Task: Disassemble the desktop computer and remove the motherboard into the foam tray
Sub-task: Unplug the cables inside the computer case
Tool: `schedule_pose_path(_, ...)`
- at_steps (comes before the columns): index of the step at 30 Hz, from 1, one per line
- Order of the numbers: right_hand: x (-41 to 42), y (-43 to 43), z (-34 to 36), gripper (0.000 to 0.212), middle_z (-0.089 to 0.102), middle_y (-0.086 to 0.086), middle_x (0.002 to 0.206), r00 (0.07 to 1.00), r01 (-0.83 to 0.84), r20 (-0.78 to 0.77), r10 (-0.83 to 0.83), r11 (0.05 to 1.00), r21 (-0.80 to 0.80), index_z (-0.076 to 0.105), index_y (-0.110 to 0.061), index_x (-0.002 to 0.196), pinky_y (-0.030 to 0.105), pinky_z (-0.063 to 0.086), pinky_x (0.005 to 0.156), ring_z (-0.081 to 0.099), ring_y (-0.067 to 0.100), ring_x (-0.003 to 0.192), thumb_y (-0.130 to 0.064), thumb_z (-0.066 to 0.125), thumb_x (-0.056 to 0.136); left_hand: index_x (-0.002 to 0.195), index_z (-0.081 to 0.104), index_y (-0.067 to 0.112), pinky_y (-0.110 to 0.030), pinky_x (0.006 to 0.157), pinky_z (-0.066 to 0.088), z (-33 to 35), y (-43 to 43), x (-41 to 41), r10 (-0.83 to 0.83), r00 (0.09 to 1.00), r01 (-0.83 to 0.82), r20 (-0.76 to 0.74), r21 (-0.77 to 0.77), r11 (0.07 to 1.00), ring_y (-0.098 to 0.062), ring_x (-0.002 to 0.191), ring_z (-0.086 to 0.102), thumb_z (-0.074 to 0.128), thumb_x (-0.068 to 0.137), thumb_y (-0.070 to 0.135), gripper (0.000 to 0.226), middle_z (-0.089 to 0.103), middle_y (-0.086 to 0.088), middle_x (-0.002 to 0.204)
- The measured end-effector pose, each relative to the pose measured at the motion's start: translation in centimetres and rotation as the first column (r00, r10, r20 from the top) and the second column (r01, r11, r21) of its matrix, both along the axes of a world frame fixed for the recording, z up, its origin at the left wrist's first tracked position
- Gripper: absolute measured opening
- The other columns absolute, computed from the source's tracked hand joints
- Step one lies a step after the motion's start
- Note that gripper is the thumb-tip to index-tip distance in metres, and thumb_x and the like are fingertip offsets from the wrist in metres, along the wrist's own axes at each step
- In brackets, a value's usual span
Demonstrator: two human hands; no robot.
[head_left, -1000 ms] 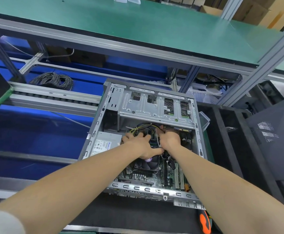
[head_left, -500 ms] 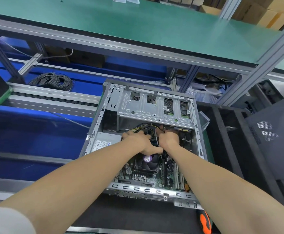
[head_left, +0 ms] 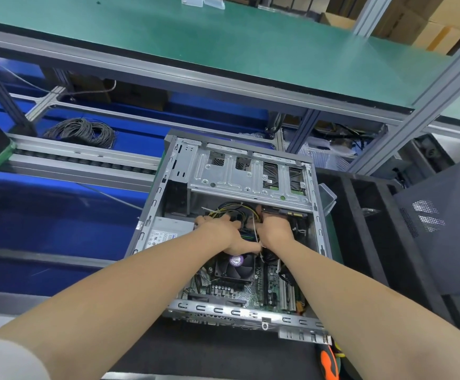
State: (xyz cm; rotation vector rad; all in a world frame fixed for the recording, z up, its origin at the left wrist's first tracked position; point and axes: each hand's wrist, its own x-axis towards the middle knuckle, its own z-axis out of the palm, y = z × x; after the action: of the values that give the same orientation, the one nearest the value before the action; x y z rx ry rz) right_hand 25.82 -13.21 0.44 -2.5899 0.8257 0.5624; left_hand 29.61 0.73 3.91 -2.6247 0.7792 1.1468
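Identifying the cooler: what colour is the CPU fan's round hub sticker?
Purple; the sticker shows best in the head view.

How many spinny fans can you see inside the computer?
1. The black fan with a purple sticker sits on the motherboard, right next to the left hand. More may be hidden under that hand, the right hand or the metal drive cage.

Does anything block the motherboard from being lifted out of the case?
Yes. Cables cross the motherboard's far end, where the left hand and right hand are, and the drive cage spans the case just beyond.
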Motion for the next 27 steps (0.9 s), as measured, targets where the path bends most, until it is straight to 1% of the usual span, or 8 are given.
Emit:
schedule_pose_path(2,0.3,-0.3,-0.1,0.034,0.065,0.013,0.123,0.997,-0.063,-0.049,0.061,0.997,-0.04,0.058,-0.02,0.139,0.031,0.054,0.084,0.065,0.03,0.111,-0.031,0.054,0.107,0.163,0.007,0.04,-0.06,0.121,0.012,-0.2,0.1,0.0,-0.001,1.0,0.001,0.004,-0.008,1.0,-0.042,0.155,0.009,0.025,0.069,0.1,0.113,-0.002,0.006,0.173)
schedule_pose_path(5,0.5,-0.2,0.0,0.044,0.059,0.013,0.137,0.984,-0.162,-0.099,0.151,0.981,-0.11,0.044,-0.028,0.153,0.032,0.053,0.091,0.062,0.03,0.119,-0.02,0.042,0.11,0.163,0.007,0.04,-0.059,0.12,0.012,-0.4,0.1,0.1,0.0,1.0,0.0,0.005,-0.015,1.0,-0.042,0.155,0.008,0.025,0.068,0.101,0.114,-0.002,0.006,0.173)
schedule_pose_path(7,0.6,-0.1,-0.3,0.04,0.063,0.015,0.131,0.983,-0.172,-0.08,0.163,0.977,-0.125,0.049,-0.019,0.149,0.031,0.05,0.083,0.064,0.031,0.111,-0.023,0.04,0.11,0.163,0.007,0.039,-0.057,0.119,0.014,-0.4,0.1,0.2,-0.01,1.0,0.01,0.004,-0.012,1.0,-0.04,0.155,0.011,0.025,0.068,0.1,0.114,-0.001,0.005,0.173)
schedule_pose_path(9,0.5,0.1,-0.5,0.039,0.067,0.015,0.115,0.988,-0.15,-0.045,0.145,0.981,-0.124,0.05,-0.015,0.146,0.031,0.044,0.069,0.061,0.029,0.09,-0.028,0.042,0.11,0.163,0.007,0.038,-0.056,0.119,0.015,-0.5,0.0,0.2,-0.01,1.0,0.01,0.009,-0.015,1.0,-0.038,0.156,0.011,0.026,0.069,0.099,0.114,-0.001,0.004,0.173)
schedule_pose_path(11,0.4,0.2,-0.7,0.041,0.065,0.015,0.105,0.988,-0.153,-0.044,0.149,0.981,-0.121,0.047,-0.012,0.146,0.032,0.041,0.066,0.055,0.027,0.081,-0.03,0.044,0.11,0.164,0.007,0.038,-0.057,0.12,0.015,-0.6,0.0,0.2,-0.016,1.0,0.017,0.017,-0.025,1.0,-0.039,0.156,0.011,0.026,0.07,0.099,0.113,0.0,0.003,0.173)
schedule_pose_path(16,0.6,0.3,-0.5,0.042,0.067,0.017,0.113,0.987,-0.153,-0.056,0.147,0.981,-0.117,0.044,-0.01,0.148,0.032,0.043,0.066,0.06,0.029,0.085,-0.027,0.042,0.11,0.164,0.007,0.038,-0.057,0.122,0.013,-0.7,0.1,0.1,-0.005,1.0,0.005,0.014,-0.037,0.999,-0.041,0.156,0.008,0.027,0.07,0.099,0.114,-0.001,0.003,0.173)
schedule_pose_path(20,0.5,0.2,-0.6,0.045,0.067,0.018,0.118,0.984,-0.175,-0.054,0.169,0.976,-0.13,0.04,-0.014,0.153,0.034,0.043,0.068,0.067,0.033,0.102,-0.028,0.042,0.11,0.164,0.008,0.037,-0.056,0.122,0.012,-0.6,0.2,0.0,-0.009,1.0,0.01,0.018,-0.043,0.999,-0.036,0.157,0.01,0.027,0.071,0.099,0.113,0.001,0.003,0.173)
schedule_pose_path(27,0.1,0.6,-1.1,0.038,0.067,0.016,0.103,0.987,-0.153,0.021,0.159,0.972,-0.179,0.047,-0.011,0.145,0.032,0.04,0.06,0.056,0.028,0.078,-0.022,0.042,0.109,0.164,0.007,0.036,-0.054,0.119,0.016,-0.3,0.2,0.1,-0.019,1.0,0.019,0.007,-0.034,0.999,-0.025,0.158,0.009,0.028,0.072,0.096,0.112,0.0,0.004,0.173)
